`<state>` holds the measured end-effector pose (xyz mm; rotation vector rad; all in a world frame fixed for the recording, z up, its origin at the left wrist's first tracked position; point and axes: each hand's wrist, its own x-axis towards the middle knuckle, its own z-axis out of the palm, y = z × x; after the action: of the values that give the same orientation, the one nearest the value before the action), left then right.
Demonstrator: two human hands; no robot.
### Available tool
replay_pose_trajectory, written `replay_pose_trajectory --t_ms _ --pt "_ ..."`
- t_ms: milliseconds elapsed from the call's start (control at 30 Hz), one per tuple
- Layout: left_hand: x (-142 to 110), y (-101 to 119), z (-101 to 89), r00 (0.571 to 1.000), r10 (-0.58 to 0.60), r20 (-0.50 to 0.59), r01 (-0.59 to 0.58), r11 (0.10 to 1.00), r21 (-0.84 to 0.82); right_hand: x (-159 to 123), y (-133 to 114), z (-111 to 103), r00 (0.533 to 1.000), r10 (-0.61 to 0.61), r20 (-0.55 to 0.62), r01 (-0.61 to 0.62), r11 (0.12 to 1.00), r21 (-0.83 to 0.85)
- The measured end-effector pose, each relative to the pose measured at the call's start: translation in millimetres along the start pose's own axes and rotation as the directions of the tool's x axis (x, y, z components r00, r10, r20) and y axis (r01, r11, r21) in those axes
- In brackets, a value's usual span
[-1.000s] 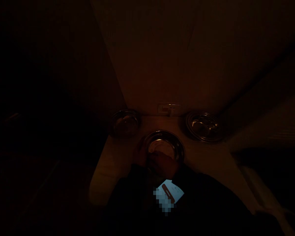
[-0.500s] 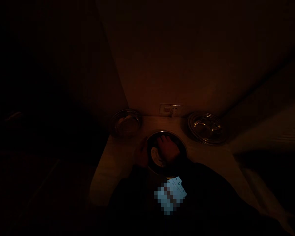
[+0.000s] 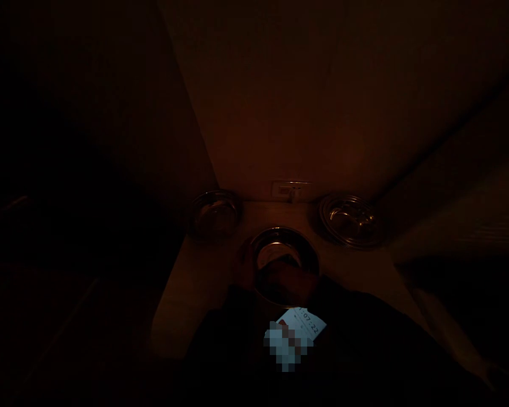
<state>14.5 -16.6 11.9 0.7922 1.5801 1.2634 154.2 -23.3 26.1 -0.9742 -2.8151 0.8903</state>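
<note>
A shiny round metal bowl (image 3: pixel 275 247) rests on the wooden table in front of me; the picture is very dark. My left hand (image 3: pixel 245 265) is at the bowl's left rim and appears to grip it, though its fingers are barely visible. Over the near right part of the bowl lies my right hand (image 3: pixel 294 282), deep in shadow. Its fingers cannot be made out, nor whether anything is in them. Light reflects from the bowl's inside at the far side.
A metal dish (image 3: pixel 215 215) stands at the table's back left, and stacked metal dishes (image 3: pixel 350 220) at the back right. Behind them is a wall with a socket (image 3: pixel 291 189). A lit phone screen (image 3: pixel 307 322) glows below the bowl, partly pixelated. The wooden tabletop (image 3: pixel 186 294) ends at the left.
My right hand has moved from the bowl's inner middle toward its near side, uncovering the reflective inside. The left hand stays at the rim. The view has shifted slightly and grown darker.
</note>
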Motion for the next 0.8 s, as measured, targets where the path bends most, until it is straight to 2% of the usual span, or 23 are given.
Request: replay_pose_trajectory --t_ms 167,333,433,567,667,800 --pt "4.2 -2.7 -5.4 0.998 0.052 0.021 -0.054 0.993 0.106 25.4 6.5 5.6 0.976 0.178 -0.127 -0.184 0.982 -0.039" --pt "3.0 -8.6 -7.0 0.999 0.029 0.024 -0.031 0.996 0.084 17.8 26.5 -6.5 0.932 0.311 -0.187 -0.33 0.941 -0.08" --pt "1.5 -7.9 -5.7 0.999 0.023 0.04 -0.026 0.998 0.057 12.9 26.5 -7.7 0.916 0.337 -0.216 -0.361 0.929 -0.082" --pt "1.6 -5.2 -4.6 0.999 0.027 0.038 -0.029 0.999 0.04 16.3 12.0 -2.4 0.949 0.256 -0.182 -0.27 0.961 -0.054" --pt "1.6 -5.0 -4.1 1.0 0.019 0.009 -0.019 0.999 0.04 14.2 4.1 0.3 0.988 0.13 -0.084 -0.133 0.991 -0.027" --pt "-1.1 -2.6 -2.4 1.0 0.013 -0.029 -0.011 0.999 0.046 3.7 2.4 2.9 1.0 0.001 0.021 -0.001 1.0 0.021"
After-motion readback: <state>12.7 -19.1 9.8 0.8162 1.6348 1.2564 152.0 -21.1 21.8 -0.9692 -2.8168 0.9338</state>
